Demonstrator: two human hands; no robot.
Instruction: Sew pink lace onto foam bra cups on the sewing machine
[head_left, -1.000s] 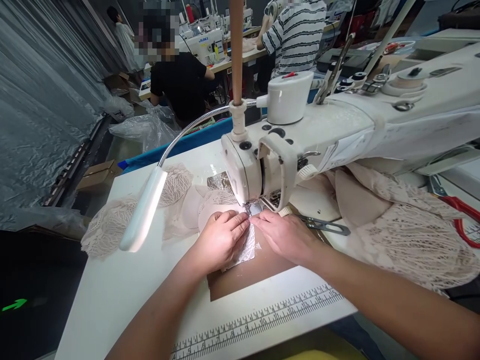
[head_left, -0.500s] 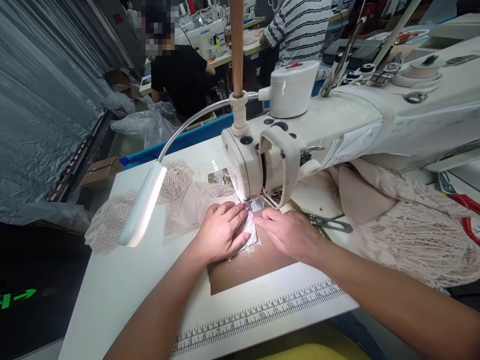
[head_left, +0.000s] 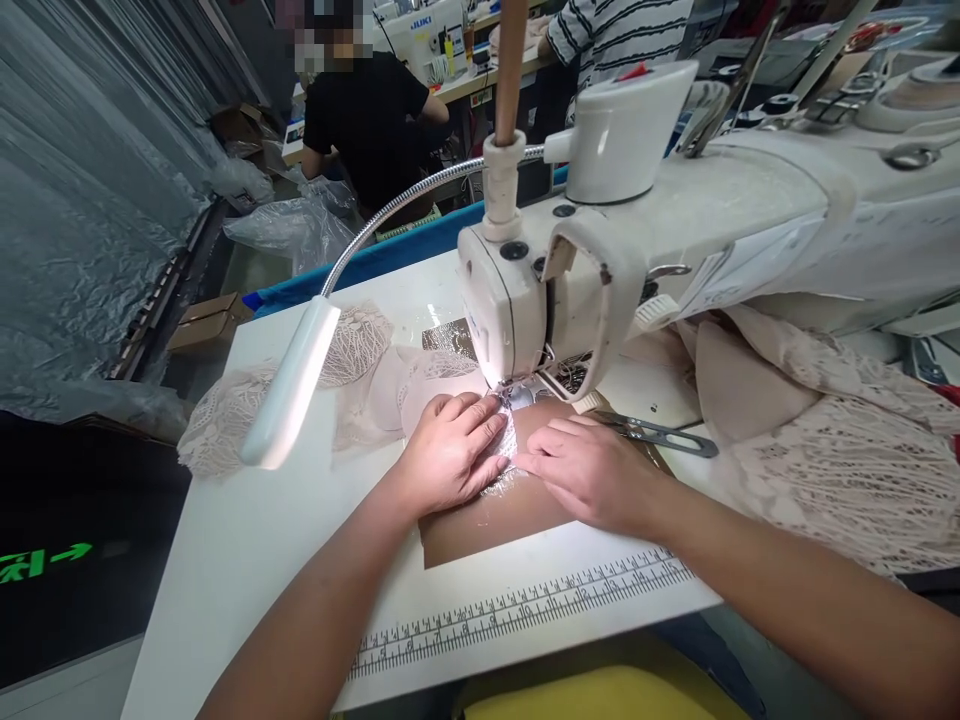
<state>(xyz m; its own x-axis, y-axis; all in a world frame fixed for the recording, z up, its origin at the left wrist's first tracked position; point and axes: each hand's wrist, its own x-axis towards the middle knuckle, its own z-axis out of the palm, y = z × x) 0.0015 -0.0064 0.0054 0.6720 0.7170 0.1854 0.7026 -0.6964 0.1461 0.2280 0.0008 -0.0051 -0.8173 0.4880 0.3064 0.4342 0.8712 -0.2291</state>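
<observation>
A pale lace fabric piece (head_left: 508,436) lies under the presser foot (head_left: 507,396) of a white sewing machine (head_left: 502,300), lit brightly from above. My left hand (head_left: 454,450) rests flat on the fabric's left side, fingers stretched toward the foot and thumb near the lower edge. On the right, my right hand (head_left: 589,468) has its fingers curled together, with the tips at the fabric's lower right edge. Beneath both hands is a brown sheet (head_left: 480,535) fixed to the white table. Part of the fabric is hidden under my left hand.
A lamp (head_left: 292,385) on a bendy neck hangs over the table's left side, above beige lace pieces (head_left: 225,425). More lace fabric (head_left: 840,470) is heaped at right, near a metal plate (head_left: 667,436). A printed ruler (head_left: 525,610) runs along the front edge. Two people sit beyond.
My right hand has drawn back from beside the presser foot to the fabric's lower edge. My left hand stays on the fabric, its thumb slightly nearer the right fingertips. The view has shifted slightly.
</observation>
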